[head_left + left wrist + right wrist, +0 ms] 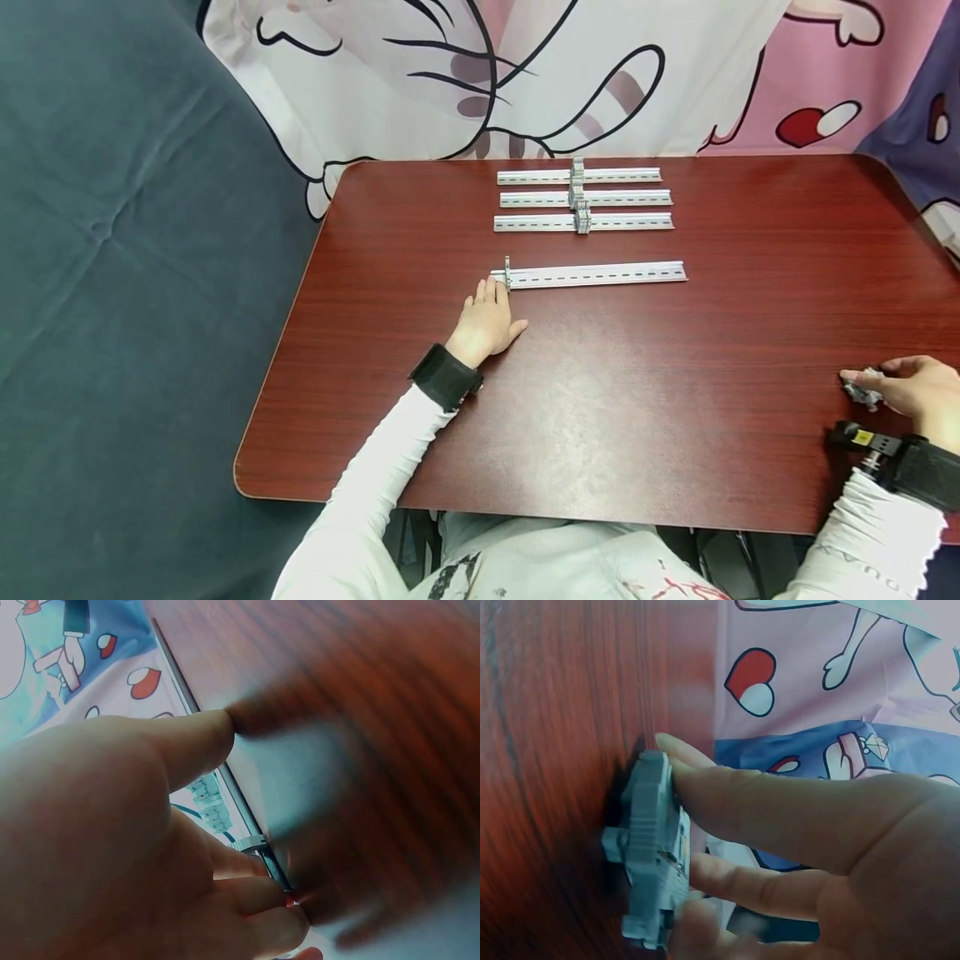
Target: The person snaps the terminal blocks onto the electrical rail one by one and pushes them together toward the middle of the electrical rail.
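Note:
On the table's middle lies a slotted metal DIN rail (600, 275) with a small grey end clip (507, 273) standing upright near its left end. My left hand (486, 323) rests there with fingers extended, fingertips touching the rail's left end and the thumb spread onto the table. In the left wrist view the clip (251, 844) shows just past the fingers. At the far right, my right hand (918, 390) pinches grey terminal blocks (649, 840) between thumb and fingers, low over the table. How many pieces it holds I cannot tell.
Behind the front rail lie three shorter-looking slotted rails in parallel, the nearest (540, 223) included, each with grey terminal blocks (582, 218) clipped near its middle. A cartoon-printed cloth (420, 92) hangs along the table's back edge. The brown table (360, 400) has a rounded left corner.

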`<state>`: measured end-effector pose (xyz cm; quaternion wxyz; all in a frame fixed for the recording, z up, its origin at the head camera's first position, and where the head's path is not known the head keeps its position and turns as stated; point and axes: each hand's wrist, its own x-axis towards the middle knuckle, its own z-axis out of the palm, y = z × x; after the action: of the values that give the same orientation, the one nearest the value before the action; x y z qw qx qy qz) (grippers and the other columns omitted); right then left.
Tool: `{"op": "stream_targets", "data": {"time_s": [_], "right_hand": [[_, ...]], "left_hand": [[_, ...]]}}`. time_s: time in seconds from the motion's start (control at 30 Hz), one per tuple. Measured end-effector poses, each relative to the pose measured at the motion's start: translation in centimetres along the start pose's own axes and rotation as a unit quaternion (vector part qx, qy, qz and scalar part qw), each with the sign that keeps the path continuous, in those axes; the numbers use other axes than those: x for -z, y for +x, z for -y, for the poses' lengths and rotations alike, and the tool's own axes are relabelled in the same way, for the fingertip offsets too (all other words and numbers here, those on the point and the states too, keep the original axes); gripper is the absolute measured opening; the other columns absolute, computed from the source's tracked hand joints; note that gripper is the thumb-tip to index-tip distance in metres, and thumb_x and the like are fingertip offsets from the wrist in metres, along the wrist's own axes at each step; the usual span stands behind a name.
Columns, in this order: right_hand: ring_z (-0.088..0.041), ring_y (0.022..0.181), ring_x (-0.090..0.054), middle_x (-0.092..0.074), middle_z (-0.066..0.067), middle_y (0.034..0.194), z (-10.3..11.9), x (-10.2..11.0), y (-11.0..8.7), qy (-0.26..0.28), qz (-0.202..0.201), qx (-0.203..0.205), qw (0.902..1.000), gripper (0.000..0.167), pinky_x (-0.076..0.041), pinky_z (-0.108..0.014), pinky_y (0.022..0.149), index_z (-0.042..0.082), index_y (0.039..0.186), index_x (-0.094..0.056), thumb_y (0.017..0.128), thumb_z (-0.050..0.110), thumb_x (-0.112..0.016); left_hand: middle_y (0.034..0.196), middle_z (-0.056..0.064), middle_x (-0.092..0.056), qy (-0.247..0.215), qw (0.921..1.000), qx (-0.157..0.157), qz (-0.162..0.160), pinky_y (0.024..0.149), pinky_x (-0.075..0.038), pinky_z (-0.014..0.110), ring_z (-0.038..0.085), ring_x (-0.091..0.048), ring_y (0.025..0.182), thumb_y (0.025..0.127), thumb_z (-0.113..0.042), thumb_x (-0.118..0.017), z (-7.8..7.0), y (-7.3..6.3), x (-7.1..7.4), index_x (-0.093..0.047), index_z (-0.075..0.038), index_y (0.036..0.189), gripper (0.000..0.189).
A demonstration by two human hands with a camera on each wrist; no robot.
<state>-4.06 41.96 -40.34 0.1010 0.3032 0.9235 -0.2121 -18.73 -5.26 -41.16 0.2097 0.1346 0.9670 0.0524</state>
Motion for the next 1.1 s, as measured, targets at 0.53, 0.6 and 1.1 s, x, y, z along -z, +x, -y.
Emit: {"op": "stream_targets", "data": {"time_s": [0.53,0.6,1.1], "right_hand": [[-0.039,0.080,-0.052,-0.053,-0.042,0.106,0.41,-0.37,0.28,0.012,-0.039,0.000,0.9992,0.056,-0.038,-0.033,0.057,-0.019,0.112,-0.052,0.087,0.031,-0.063],[-0.039,0.078,-0.053,-0.054,-0.041,0.103,0.54,-0.38,0.28,0.004,-0.046,0.005,0.9989,0.053,-0.038,-0.034,0.057,-0.019,0.111,-0.051,0.087,0.028,-0.062],[-0.038,0.085,-0.046,-0.051,-0.036,0.096,0.24,-0.35,0.19,0.049,-0.029,-0.063,0.9964,0.066,-0.036,-0.033,0.058,-0.021,0.120,-0.044,0.090,0.035,-0.060]], "left_hand": [[0.162,0.020,-0.004,-0.001,1.0000,0.008,0.004,0.121,-0.017,0.045,0.031,-0.005,0.151,0.101,-0.047,-0.041,-0.07,0.05,-0.25,-0.006,0.003,0.154,0.081],[0.162,0.020,-0.003,0.000,0.9999,0.009,0.006,0.121,-0.017,0.045,0.030,-0.005,0.151,0.101,-0.047,-0.040,-0.11,0.03,-0.25,-0.005,0.003,0.154,0.080],[0.162,0.020,-0.002,0.000,0.9998,0.016,0.010,0.121,-0.017,0.046,0.030,-0.004,0.152,0.101,-0.048,-0.039,-0.13,-0.15,-0.16,-0.004,0.002,0.154,0.081]]}}
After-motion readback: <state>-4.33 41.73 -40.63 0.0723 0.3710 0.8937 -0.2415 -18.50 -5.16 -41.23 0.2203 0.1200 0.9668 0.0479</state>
